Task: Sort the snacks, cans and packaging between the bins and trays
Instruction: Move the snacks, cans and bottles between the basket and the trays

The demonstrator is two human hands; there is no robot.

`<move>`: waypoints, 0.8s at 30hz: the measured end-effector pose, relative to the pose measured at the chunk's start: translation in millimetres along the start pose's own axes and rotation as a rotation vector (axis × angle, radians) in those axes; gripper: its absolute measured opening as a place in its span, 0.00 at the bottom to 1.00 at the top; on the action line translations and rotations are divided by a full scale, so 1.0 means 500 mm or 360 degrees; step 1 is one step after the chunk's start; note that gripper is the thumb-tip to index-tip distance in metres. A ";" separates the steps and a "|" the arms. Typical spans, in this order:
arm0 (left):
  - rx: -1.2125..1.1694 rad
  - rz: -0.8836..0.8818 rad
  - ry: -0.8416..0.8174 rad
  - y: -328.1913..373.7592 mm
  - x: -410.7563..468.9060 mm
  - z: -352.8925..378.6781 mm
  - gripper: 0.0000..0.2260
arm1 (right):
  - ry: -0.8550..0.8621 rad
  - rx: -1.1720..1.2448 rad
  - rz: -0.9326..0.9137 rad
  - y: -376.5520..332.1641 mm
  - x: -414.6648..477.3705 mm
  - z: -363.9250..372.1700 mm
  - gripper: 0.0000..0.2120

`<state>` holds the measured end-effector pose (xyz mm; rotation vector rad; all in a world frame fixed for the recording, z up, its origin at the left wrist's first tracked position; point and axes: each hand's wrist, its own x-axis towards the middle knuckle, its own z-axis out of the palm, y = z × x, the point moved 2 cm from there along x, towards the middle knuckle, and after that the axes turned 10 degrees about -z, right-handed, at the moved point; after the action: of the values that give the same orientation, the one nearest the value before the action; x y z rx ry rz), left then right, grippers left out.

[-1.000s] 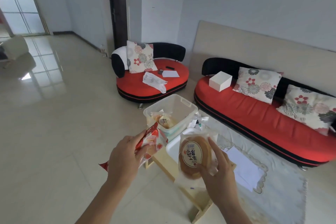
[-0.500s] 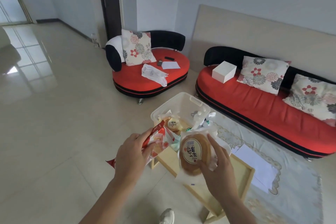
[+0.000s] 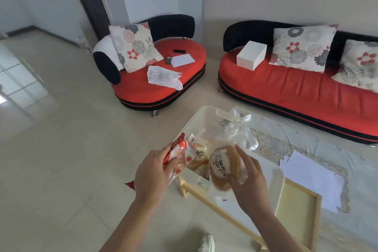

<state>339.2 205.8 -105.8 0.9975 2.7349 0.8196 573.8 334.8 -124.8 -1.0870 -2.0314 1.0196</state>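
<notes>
My left hand (image 3: 152, 174) grips a red and white snack packet (image 3: 179, 154) at the left side of a clear plastic bin (image 3: 201, 114). My right hand (image 3: 248, 180) holds a round brown bread in a clear wrapper (image 3: 224, 166) over the near end of that bin. Inside the bin lies another wrapped bread (image 3: 199, 156) between my two packets, and crumpled clear packaging (image 3: 235, 127) sits at its far right. A white tray (image 3: 275, 178) and a wooden tray (image 3: 298, 208) lie under and to the right of my right hand.
A small red armchair (image 3: 155, 71) and a long red sofa (image 3: 296, 92) with floral cushions stand behind. A lace-edged cloth (image 3: 306, 149) with white paper sheets (image 3: 313, 176) covers the table at right. My white shoe (image 3: 206, 242) shows on the tiled floor below.
My view has tilted down and closer to the bin. Both hands have moved forward with their packets, which now hang over the bin's near end.
</notes>
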 end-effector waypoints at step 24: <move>-0.0136 0.0296 -0.0593 0.098 0.352 0.237 0.24 | 0.0377 -0.0208 0.0543 0.049 0.218 0.122 0.38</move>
<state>263.7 400.6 -167.5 1.2566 2.3029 0.6864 483.8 417.5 -160.1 -1.5841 -1.7780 0.8770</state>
